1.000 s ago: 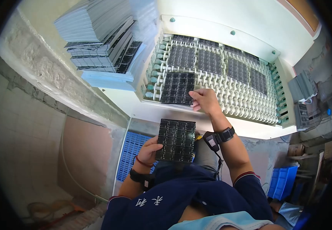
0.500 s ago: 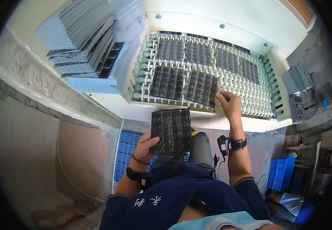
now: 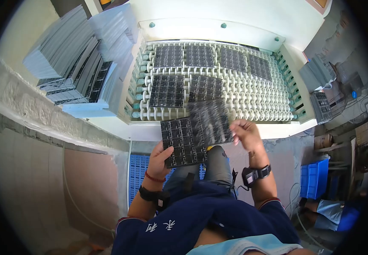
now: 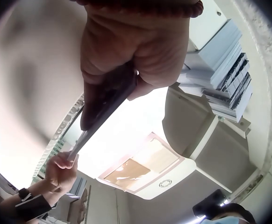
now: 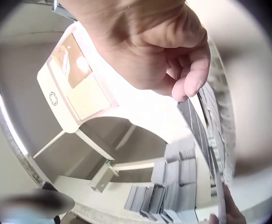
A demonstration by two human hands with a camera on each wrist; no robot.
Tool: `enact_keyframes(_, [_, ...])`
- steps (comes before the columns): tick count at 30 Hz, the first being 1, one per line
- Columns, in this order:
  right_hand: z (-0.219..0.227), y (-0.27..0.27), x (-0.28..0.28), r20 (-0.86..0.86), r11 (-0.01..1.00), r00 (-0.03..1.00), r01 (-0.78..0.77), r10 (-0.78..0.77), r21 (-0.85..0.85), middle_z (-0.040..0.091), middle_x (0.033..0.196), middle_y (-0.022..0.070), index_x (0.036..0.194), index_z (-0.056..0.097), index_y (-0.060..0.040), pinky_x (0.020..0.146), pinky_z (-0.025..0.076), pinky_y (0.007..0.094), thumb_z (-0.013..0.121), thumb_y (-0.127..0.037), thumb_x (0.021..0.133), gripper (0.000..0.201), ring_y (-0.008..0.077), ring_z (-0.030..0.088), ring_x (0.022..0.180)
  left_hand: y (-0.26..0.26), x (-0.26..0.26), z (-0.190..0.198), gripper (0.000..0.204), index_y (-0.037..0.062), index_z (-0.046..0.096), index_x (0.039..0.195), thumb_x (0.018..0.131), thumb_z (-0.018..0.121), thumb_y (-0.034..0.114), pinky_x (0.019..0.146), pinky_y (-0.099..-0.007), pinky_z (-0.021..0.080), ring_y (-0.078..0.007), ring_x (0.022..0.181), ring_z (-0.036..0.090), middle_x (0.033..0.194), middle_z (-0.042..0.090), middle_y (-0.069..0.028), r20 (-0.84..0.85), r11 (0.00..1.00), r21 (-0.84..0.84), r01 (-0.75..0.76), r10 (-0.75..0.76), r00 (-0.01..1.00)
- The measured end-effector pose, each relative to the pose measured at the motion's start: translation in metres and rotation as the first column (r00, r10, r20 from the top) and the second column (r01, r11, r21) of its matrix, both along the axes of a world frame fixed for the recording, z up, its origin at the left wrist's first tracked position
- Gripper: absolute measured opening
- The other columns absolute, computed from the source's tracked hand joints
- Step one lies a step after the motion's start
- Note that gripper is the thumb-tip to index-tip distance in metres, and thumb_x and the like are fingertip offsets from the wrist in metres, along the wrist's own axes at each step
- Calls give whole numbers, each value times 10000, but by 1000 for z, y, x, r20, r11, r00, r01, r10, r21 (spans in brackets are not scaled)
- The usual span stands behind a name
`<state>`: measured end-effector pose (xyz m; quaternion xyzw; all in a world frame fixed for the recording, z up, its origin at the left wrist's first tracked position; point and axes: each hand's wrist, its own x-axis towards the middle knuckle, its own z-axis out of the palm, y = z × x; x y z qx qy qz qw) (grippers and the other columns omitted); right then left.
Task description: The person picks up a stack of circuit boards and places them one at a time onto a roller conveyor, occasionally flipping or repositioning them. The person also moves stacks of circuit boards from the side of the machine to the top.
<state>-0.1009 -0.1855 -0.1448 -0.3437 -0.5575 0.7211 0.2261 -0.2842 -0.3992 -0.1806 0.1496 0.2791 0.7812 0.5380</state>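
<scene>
The left hand (image 3: 158, 160) grips dark patterned panels (image 3: 182, 146) by their left edge, thumb on top; in the left wrist view the panels (image 4: 105, 105) show edge-on between thumb and fingers. The right hand (image 3: 248, 137) pinches the right edge of one blurred panel (image 3: 213, 123), which overlaps the held ones and partly covers a panel on the rollers. In the right wrist view the right hand (image 5: 173, 56) has its fingertips at the panel's edge (image 5: 196, 126). Two panels lie in the nearest roller row, left (image 3: 167, 91) and right (image 3: 206, 87).
White rollers (image 3: 260, 102) in a pale machine frame carry several more panels (image 3: 199, 56) farther back. Tall stacks of panels (image 3: 71, 55) stand on the left, smaller stacks (image 3: 318, 74) on the right. A blue crate (image 3: 314, 179) and a seated person's leg (image 3: 330, 208) are at lower right.
The right hand has let go of the second panel on the rollers, come back toward the body and taken hold of another panel from the left hand's stack. The head view has shifted.
</scene>
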Motion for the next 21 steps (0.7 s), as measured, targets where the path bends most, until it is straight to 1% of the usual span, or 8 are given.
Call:
enact_keyframes(4, [8, 58, 22, -24, 950, 967, 253, -253, 181, 533, 566, 16, 797, 592, 4, 379, 405, 194, 585, -104, 827, 112, 71, 474, 410, -5, 1, -1, 341, -65, 404, 1193, 861, 428, 8, 849, -325, 457, -209, 992, 554, 1124, 532, -155, 2, 1000, -8, -20, 20, 1000])
enact_keyframes(8, [3, 114, 36, 224, 865, 930, 158, -293, 477, 534, 550, 7, 766, 602, 24, 379, 374, 211, 600, -147, 821, 180, 57, 465, 416, -11, -1, -4, 354, -64, 395, 1204, 859, 429, 7, 860, -331, 452, -215, 999, 551, 1135, 526, -159, 7, 999, 1, -36, 36, 999])
enact_keyframes(9, [0, 120, 32, 271, 750, 895, 99, -355, 654, 578, 574, 51, 746, 613, 22, 430, 408, 259, 622, -156, 793, 184, 117, 520, 448, -12, -1, -6, 363, -66, 390, 1209, 857, 432, 13, 865, -333, 450, -217, 1001, 551, 1138, 524, -162, -1, 999, 2, -43, 43, 999])
enact_keyframes(10, [-1, 122, 34, 269, 746, 895, 98, -355, 658, 578, 574, 51, 746, 613, 22, 430, 408, 259, 622, -156, 793, 184, 117, 520, 448, -14, -2, -5, 363, -66, 390, 1209, 857, 432, 13, 865, -333, 450, -217, 1001, 551, 1138, 524, -162, 0, 999, 8, -44, 44, 999])
enact_keyframes(12, [5, 109, 28, 293, 367, 767, -81, -571, 927, 606, 620, 101, 753, 620, -1, 504, 444, 301, 640, -171, 762, 171, 209, 577, 529, -17, -2, -3, 396, -83, 383, 1212, 835, 430, 29, 879, -349, 444, -235, 1013, 548, 1146, 521, -173, 40, 999, 1, -54, 54, 998])
enact_keyframes(14, [15, 86, 9, 320, 396, 753, -87, -574, 914, 610, 682, 126, 766, 625, -26, 551, 463, 333, 659, -188, 731, 170, 276, 588, 597, -18, -3, 0, 413, -94, 381, 1208, 818, 427, 35, 884, -357, 441, -248, 1020, 545, 1147, 519, -184, 77, 998, 51, -31, 27, 997])
enact_keyframes(19, [12, 42, -44, 234, 157, 935, -198, -265, 968, 611, 826, 105, 841, 617, -56, 637, 465, 355, 657, -146, 705, 168, 267, 592, 720, -18, -5, -1, 438, -119, 388, 1189, 782, 416, 40, 893, -374, 436, -284, 1026, 543, 1137, 520, -213, 125, 988, 136, 74, -92, 988])
enact_keyframes(21, [8, 36, -65, 200, -72, 969, -212, -142, 975, 610, 890, 87, 871, 597, -62, 710, 440, 353, 609, -115, 721, 159, 250, 581, 818, -20, -4, -3, 425, -122, 397, 1179, 787, 423, 38, 877, -362, 446, -279, 1003, 554, 1115, 531, -217, 84, 992, 91, 84, -92, 992])
